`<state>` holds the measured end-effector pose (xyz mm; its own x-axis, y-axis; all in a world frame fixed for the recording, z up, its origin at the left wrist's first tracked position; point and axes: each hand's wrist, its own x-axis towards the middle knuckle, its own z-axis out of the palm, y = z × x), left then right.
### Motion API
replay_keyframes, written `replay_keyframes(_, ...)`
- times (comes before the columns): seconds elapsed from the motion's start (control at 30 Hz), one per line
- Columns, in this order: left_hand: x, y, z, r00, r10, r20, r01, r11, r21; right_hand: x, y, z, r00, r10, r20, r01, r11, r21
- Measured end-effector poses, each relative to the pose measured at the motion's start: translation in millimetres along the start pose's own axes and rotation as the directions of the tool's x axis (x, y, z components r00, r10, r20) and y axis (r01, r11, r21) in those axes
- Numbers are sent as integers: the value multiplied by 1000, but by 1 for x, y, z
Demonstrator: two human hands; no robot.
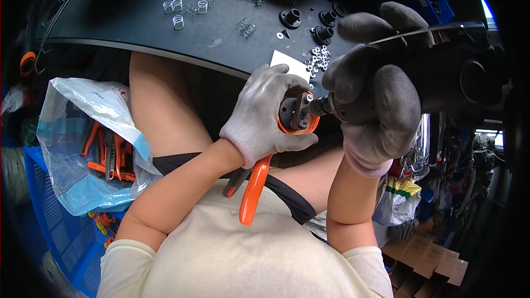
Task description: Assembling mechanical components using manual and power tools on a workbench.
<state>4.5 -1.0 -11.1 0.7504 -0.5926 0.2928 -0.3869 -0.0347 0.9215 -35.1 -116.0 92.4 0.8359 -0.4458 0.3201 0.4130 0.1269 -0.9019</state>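
My left hand [265,113], in a light grey glove, grips an orange-handled tool [255,185] by its round black head [295,113], held over my lap just below the table edge. My right hand [375,91], in a dark grey glove, is wrapped around a black power driver [464,74]. The driver's tip presses against a small part on the tool's head. The orange handle hangs down toward my body.
The black table [132,19] carries scattered metal springs [176,14], black round fittings [291,17], small washers [317,58] and a white card [290,63]. At my left, a plastic bag [83,132] with more orange tools sits in a blue crate [49,215]. Cardboard boxes [430,265] lie at lower right.
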Motion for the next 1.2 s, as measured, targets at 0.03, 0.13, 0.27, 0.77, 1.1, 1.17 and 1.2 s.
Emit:
replay_keyframes(0.03,0,0,0,1000,2,0,-2,1000,0,3,-1,-2,986,-133,98,152,964,-220)
replay_keyframes(0.13,0,-2,0,997,78,29,-80,992,97,6,-2,-9,959,-61,275,32,994,108)
replay_keyframes(0.27,-2,3,0,998,57,0,-57,994,92,3,-1,-6,986,24,166,-66,965,253)
replay_keyframes(0.77,-20,-4,22,965,-91,-246,35,975,-221,43,-54,-102,973,-226,-48,67,478,-876)
replay_keyframes(1.1,-69,-108,28,827,-533,-180,396,779,-486,42,5,-211,949,-147,-280,-315,-486,-815)
replay_keyframes(1.17,-80,-174,25,812,-543,216,482,831,277,2,-2,-161,977,-212,22,-48,-319,-947)
replay_keyframes(1.2,-84,-191,20,680,-629,377,321,718,618,-37,5,-121,996,-12,-91,-90,48,-995)
